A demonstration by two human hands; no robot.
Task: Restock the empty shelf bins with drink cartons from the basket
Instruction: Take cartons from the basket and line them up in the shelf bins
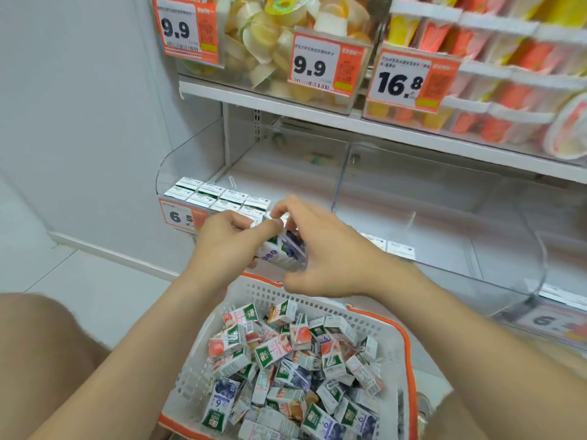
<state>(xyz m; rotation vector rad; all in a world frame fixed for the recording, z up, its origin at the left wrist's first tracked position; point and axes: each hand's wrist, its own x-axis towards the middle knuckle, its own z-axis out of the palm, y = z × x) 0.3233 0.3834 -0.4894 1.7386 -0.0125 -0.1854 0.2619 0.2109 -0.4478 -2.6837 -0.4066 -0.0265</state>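
Note:
A white basket [394,331] with an orange rim sits low in the middle, filled with several small drink cartons [286,354] in a loose heap. Just above its far rim, my left hand [222,239] and my right hand [320,249] together hold a blueberry carton [286,249], fingers curled round it. Right behind them is the clear left shelf bin [178,160], where several cartons [219,196] stand in neat rows. The clear bin to the right [444,217] holds two or three cartons [394,247] at its front.
The shelf above [286,106] carries clear boxes of fruit jelly cups and rows of orange and yellow tubs, with price tags 9.9 and 16.8. A white wall and floor lie to the left. My bare knee shows at the lower left.

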